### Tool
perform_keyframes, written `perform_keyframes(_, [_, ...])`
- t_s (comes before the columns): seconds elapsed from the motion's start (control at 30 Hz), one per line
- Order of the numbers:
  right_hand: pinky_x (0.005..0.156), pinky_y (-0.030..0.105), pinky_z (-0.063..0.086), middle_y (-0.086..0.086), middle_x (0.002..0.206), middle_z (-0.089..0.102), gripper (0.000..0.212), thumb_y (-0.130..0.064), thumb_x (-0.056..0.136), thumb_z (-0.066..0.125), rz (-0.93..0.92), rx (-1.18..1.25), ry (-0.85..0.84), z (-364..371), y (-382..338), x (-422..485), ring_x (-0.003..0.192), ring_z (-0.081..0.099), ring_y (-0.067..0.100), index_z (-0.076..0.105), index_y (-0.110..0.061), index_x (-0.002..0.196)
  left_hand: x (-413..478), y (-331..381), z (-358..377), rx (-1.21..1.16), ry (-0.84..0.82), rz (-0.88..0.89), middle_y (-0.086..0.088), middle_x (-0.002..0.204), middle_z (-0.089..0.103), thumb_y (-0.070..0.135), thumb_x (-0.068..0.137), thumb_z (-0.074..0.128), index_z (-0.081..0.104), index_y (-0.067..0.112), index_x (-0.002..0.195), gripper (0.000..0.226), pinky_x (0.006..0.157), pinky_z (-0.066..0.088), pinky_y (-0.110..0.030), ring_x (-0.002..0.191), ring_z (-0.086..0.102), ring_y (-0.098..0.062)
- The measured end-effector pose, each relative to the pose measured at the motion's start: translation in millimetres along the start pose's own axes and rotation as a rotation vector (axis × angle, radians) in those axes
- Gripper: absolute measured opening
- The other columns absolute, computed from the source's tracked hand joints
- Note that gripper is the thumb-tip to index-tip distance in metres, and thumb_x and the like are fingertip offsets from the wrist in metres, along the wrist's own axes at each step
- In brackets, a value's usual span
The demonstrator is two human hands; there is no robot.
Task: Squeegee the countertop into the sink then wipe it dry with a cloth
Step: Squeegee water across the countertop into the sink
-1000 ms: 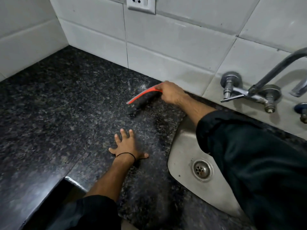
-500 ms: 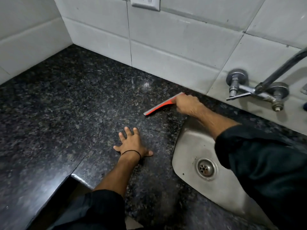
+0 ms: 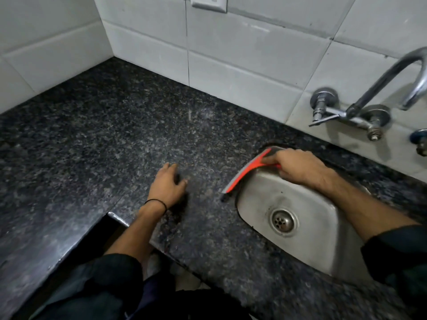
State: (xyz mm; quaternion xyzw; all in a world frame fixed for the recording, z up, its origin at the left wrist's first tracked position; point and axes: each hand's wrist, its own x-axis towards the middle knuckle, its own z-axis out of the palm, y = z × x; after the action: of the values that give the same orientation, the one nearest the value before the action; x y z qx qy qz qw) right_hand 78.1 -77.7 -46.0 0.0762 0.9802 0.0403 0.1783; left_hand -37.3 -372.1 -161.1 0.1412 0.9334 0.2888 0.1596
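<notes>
A red squeegee [image 3: 245, 173] with a dark rubber blade lies along the left rim of the steel sink [image 3: 307, 227]. My right hand [image 3: 298, 166] grips its handle above the sink's back left corner. The dark speckled granite countertop [image 3: 104, 139] stretches away to the left. My left hand [image 3: 167, 184] rests on the counter left of the sink, fingers loosely curled and holding nothing. No cloth is in view.
A chrome tap [image 3: 369, 98] with valves is fixed to the white tiled wall behind the sink. A wall socket [image 3: 209, 3] sits top centre. The counter's front edge has a notch [image 3: 111, 218] at the lower left. The drain [image 3: 283, 220] lies mid-sink.
My right hand has drawn the squeegee right and toward me, from the counter near the back wall to the sink's rim. My left hand's fingers have curled from flat.
</notes>
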Motion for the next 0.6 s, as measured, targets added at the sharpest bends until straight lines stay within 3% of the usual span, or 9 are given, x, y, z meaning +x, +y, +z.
perform_keyframes(0.13, [0.086,0.042,0.051,-0.001,0.128,0.063,0.063,-0.024,0.087,0.051,-0.174,0.071,0.109,-17.4,-60.2,37.6,0.112,0.063,0.032,0.038,-0.066,0.132,-36.7,-55.4,-19.8,0.08,0.174,-0.134,-0.013,0.156,0.031,0.039,0.09,0.052,0.042,0.016,0.143,0.059,0.113,0.031,-0.052,0.142,0.031,-0.03])
perform_keyframes(0.27, [0.073,0.039,0.046,0.002,0.12,0.06,0.055,-0.014,0.09,0.048,-0.394,0.07,0.125,-28.8,-150.0,70.0,0.109,0.063,0.031,0.054,-0.051,0.13,-82.8,-110.2,-34.7,0.3,0.152,-0.491,-0.004,0.164,0.001,0.049,0.097,0.041,0.018,0.026,0.153,0.065,0.114,0.004,-0.065,0.15,-0.007,-0.031])
perform_keyframes(0.33, [0.074,0.038,0.049,0.003,0.12,0.061,0.045,-0.016,0.091,0.048,-0.5,0.042,0.123,-32.9,-195.2,78.4,0.107,0.065,0.03,0.061,-0.041,0.126,-100.7,-132.3,-39.1,0.302,0.142,-0.591,0.0,0.164,-0.003,0.049,0.099,0.034,0.012,0.031,0.154,0.062,0.114,0.0,-0.065,0.15,-0.011,-0.029])
perform_keyframes(0.4, [0.079,0.038,0.052,0.003,0.12,0.064,0.04,-0.015,0.09,0.048,-0.574,0.012,0.129,-33.3,-236.6,76.9,0.108,0.066,0.03,0.064,-0.03,0.123,-111.6,-149.1,-41.8,0.26,0.11,-0.602,0.005,0.164,-0.006,0.041,0.1,0.035,0.006,0.04,0.153,0.06,0.114,0.001,-0.065,0.15,-0.009,-0.029])
perform_keyframes(0.5, [0.084,0.039,0.052,0.004,0.124,0.063,0.041,-0.011,0.093,0.045,-0.661,-0.038,0.158,-27.1,-277.9,63.4,0.111,0.065,0.032,0.064,-0.024,0.127,-117.6,-159.1,-44.7,0.205,0.068,-0.561,0.009,0.163,-0.012,0.025,0.097,0.048,-0.001,0.048,0.15,0.076,0.114,0.006,-0.066,0.15,-0.009,-0.028])
perform_keyframes(0.6, [0.084,0.039,0.052,0.007,0.124,0.065,0.041,-0.014,0.093,0.044,-0.671,-0.049,0.16,-19.7,-271.0,62.9,0.11,0.065,0.033,0.064,-0.025,0.127,-117.9,-155.0,-46.4,0.227,0.066,-0.555,0.008,0.163,-0.013,0.019,0.093,0.053,-0.002,0.047,0.151,0.085,0.113,0.008,-0.066,0.15,-0.01,-0.029])
